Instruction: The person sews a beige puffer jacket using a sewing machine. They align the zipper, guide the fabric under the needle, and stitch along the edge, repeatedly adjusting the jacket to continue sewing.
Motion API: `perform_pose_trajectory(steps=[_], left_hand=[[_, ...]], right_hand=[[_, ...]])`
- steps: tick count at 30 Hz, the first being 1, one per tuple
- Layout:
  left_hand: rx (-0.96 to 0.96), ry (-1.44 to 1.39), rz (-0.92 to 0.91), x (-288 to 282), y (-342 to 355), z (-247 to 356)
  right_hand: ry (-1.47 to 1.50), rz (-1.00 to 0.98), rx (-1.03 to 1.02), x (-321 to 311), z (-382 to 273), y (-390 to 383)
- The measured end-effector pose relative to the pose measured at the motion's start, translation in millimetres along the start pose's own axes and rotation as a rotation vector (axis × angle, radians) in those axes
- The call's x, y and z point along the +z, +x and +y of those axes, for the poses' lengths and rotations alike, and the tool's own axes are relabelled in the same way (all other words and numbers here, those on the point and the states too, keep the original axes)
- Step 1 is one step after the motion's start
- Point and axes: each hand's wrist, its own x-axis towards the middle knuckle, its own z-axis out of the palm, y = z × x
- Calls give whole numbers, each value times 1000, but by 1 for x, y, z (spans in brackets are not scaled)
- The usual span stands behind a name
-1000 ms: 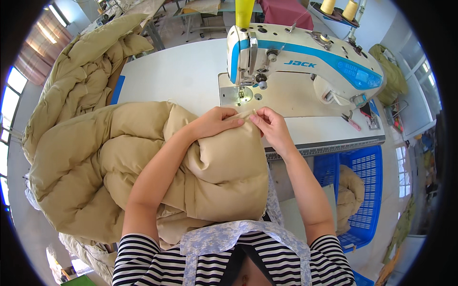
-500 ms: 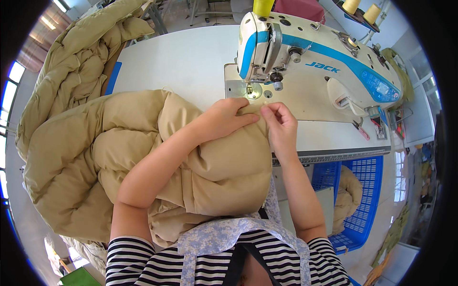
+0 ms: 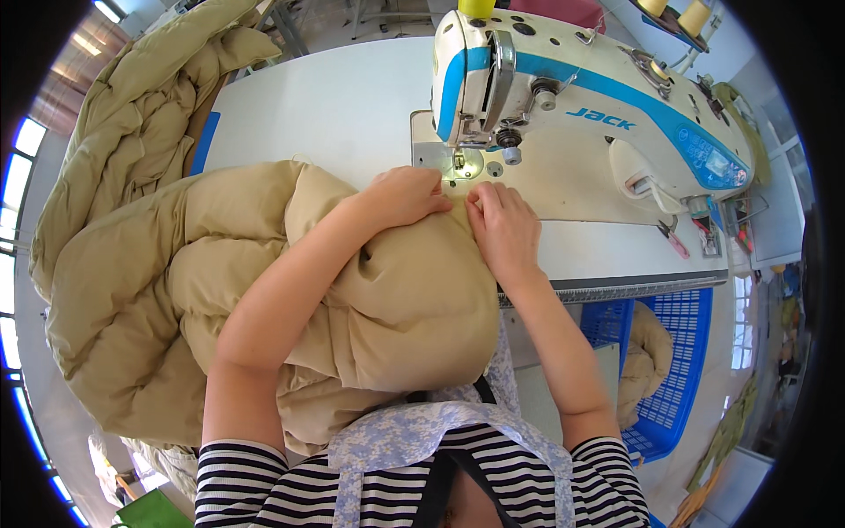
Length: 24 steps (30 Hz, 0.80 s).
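Softly bunched across the near left and middle, a puffy tan quilted fabric (image 3: 414,299), smooth-faced with a faint sheen, swollen into rounded pillows between puckered seams. Lying partly over the near edge of a smooth white table (image 3: 326,106), with its narrow far end just on the near side of the machine's needle area. Gripped at that end from both sides: left hand (image 3: 407,195) curled narrow, thumb and fingers closed on the cloth; right hand (image 3: 506,224) drawn into a close pinch at the edge, fingers bent. Only a short strip of cloth between the two, fingertips partly hidden.

Just beyond, a sewing machine (image 3: 546,70) with a glossy cream-white body, curved blue stripe and round metal knobs, over a shiny metal plate (image 3: 429,157). Flat on the table to the right, pink-handled snips (image 3: 673,239). Lower on the near right, a blue plastic basket (image 3: 687,352) with slotted walls, holding a rumpled tan padded piece (image 3: 650,352). At the far right, pale yellow thread cones (image 3: 694,18). Heaped at the far left, creased olive-tan padding (image 3: 141,132); whether joined to the nearer mass, cannot tell. Nearest of all, a pale blue floral apron (image 3: 396,436) of thin cloth over black-and-white striped sleeves (image 3: 242,475).
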Motion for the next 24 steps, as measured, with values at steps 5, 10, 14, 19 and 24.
perform_pose_trajectory(steps=[5, 10, 14, 19, 24], left_hand=[[42, 40, 68, 1, -5, 6], [162, -493, 187, -14, -30, 16], [417, -408, 426, -22, -59, 42], [834, -137, 527, -23, -83, 58], [1035, -61, 637, -11, -91, 50]], right_hand=[[-8, -32, -117, -9, 9, 3], [893, -246, 493, -31, 4, 6], [624, 65, 44, -66, -14, -5], [458, 274, -206, -97, -28, -17], [425, 338, -315, -104, -32, -29]])
